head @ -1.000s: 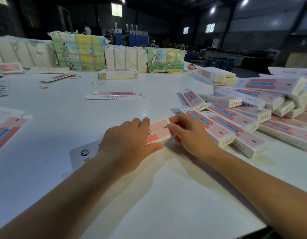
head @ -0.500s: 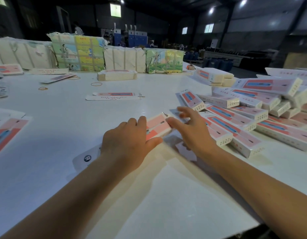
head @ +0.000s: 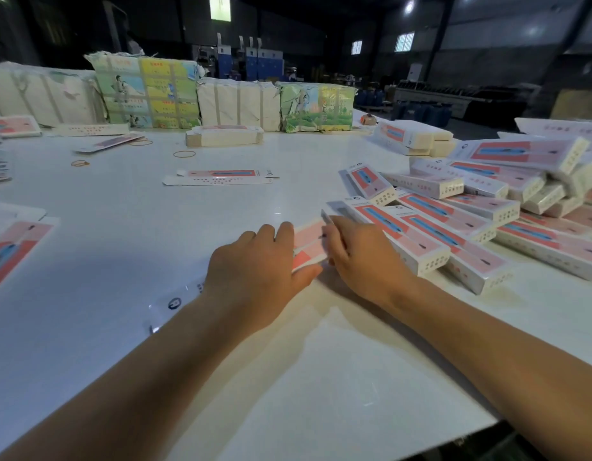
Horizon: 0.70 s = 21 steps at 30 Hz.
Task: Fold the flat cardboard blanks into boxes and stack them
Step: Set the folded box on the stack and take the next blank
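A pink and white carton (head: 308, 242) lies on the white table (head: 128, 234), mostly covered by my hands. My left hand (head: 258, 271) presses down on its middle, thumb hooked along its near side. My right hand (head: 361, 257) grips its right end with curled fingers. The carton's white left end (head: 174, 304) sticks out beside my left forearm. Directly right of my right hand lies a loose pile of folded pink and blue boxes (head: 470, 221).
A flat blank (head: 218, 177) lies mid-table, with a stack of blanks (head: 224, 136) behind it. Wrapped bundles (head: 148, 91) line the far edge. More blanks (head: 11, 247) lie at the left. Rubber bands (head: 184, 154) are scattered about. The table's near edge runs at bottom right.
My right hand, whose fingers were spread over the carton's right end half a second ago, has closed on that end again. My left hand stays pressed on the carton.
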Motion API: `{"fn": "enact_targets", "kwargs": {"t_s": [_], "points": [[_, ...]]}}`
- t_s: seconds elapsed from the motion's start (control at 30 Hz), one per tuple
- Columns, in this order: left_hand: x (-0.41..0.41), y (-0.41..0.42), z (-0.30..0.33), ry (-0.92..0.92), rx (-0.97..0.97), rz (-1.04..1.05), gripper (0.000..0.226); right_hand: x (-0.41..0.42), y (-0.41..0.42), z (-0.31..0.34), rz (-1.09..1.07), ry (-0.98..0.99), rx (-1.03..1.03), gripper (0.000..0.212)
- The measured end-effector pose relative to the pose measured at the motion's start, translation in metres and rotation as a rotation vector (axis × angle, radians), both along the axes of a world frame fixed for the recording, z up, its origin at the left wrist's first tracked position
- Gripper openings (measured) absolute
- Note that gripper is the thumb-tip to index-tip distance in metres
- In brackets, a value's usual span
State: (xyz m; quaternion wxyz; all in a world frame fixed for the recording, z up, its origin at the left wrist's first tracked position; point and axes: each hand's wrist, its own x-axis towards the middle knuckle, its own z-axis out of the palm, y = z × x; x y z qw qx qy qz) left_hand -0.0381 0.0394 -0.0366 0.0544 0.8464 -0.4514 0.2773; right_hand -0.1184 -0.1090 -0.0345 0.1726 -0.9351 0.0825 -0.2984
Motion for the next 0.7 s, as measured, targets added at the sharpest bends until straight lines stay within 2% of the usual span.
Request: {"fn": "enact_targets", "kwargs": {"t_s": [0.07,0.1,0.17,0.27,0.37,0.5,0.7], "points": [[0.0,0.002,0.002,0.004,0.015,0.008,0.08,-0.001,0.003,0.002,0.031,0.007,0.004,0.036],[0.001,0.004,0.002,0.015,0.008,0.006,0.08,-0.002,0.005,0.003,0.047,0.0,0.073,0.04],[0.0,0.006,0.005,0.021,-0.025,-0.001,0.078,-0.003,0.008,0.005,0.096,-0.06,0.392,0.039],[0.0,0.006,0.007,-0.015,-0.027,0.019,0.086,0.004,0.009,0.01,0.091,-0.114,1.025,0.03],[0.004,0.006,0.004,-0.037,-0.045,-0.013,0.095,0.007,0.004,0.015,0.111,-0.122,1.392,0.022],[0.004,0.004,0.004,-0.052,-0.021,-0.001,0.097,0.007,0.001,0.013,0.143,-0.056,1.55,0.015],[0.007,0.001,0.002,-0.015,-0.024,-0.01,0.093,0.011,-0.005,0.008,0.153,-0.083,1.527,0.022]]}}
